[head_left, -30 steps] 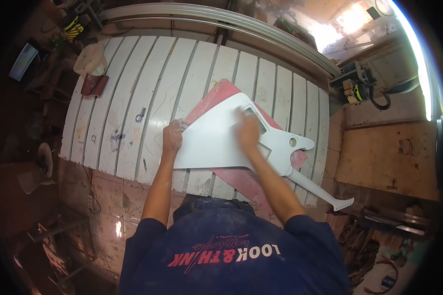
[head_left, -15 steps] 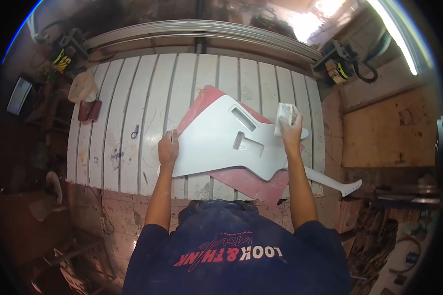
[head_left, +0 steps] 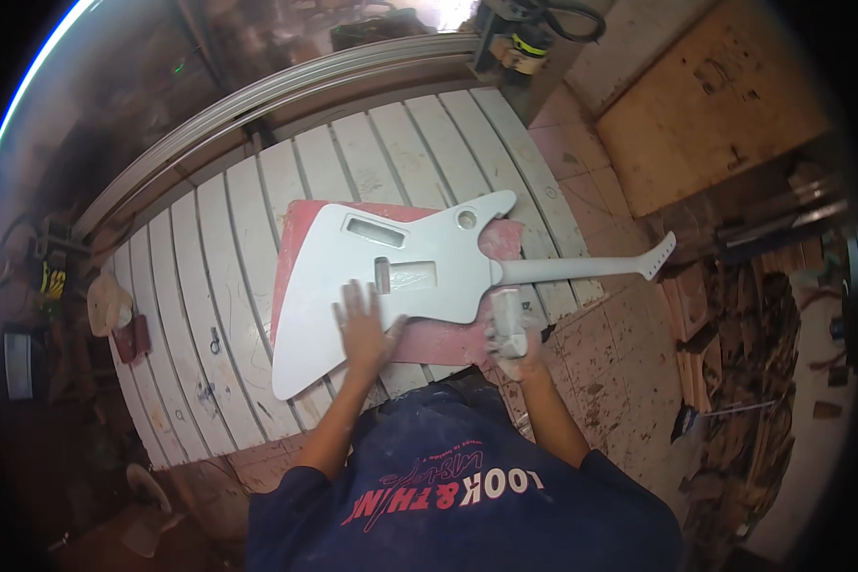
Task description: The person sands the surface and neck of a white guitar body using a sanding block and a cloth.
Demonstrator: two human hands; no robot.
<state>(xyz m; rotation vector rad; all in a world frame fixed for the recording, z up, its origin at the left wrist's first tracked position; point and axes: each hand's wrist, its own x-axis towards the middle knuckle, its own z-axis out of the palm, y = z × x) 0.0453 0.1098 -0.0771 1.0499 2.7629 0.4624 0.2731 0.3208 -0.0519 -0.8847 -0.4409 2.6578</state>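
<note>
A white angular electric guitar [head_left: 458, 267], body and neck in one, lies flat on a pink mat [head_left: 448, 345]. Its face shows two rectangular cavities and a round one, and the headstock with a row of holes points right. My left hand [head_left: 364, 336] rests with spread fingers on the lower edge of the body. Below the neck joint, my right hand [head_left: 513, 357] grips a pale, dusty sanding block [head_left: 511, 313], apart from the guitar body. Dust whitens the right fingers.
The mat lies on a white slatted table [head_left: 186, 329] with dark grooves. A metal rail [head_left: 286, 95] runs along its far side, with a motor unit [head_left: 524, 52] at the right. A cream and dark red object [head_left: 114, 310] sits at the left edge. Wood pieces [head_left: 725, 381] are stacked at right.
My view has turned, and the guitar's neck now points more level. The right hand has brought the block from the upper horn to below the neck. My left hand has shifted from the body's edge inward.
</note>
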